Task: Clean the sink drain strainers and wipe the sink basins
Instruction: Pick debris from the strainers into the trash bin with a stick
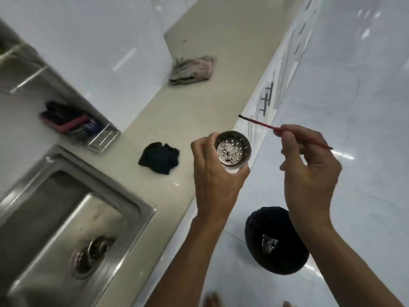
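My left hand [215, 173] grips a round steel drain strainer [233, 150], its perforated bottom facing me with dark bits stuck in it. My right hand [309, 165] pinches a thin red-handled brush [263, 124], its black tip pointing up-left, apart from the strainer. Both hands are held out past the counter edge, above the floor. At the lower left lies the steel sink basin [51, 218], its drain opening [93, 253] showing.
A dark cloth [159, 157] lies crumpled on the beige counter [199, 103]; a grey-pink rag [192, 70] sits farther back. A wire rack [101, 140] holding sponges stands by the wall. A black bin [274, 240] with debris stands on the white floor below my hands.
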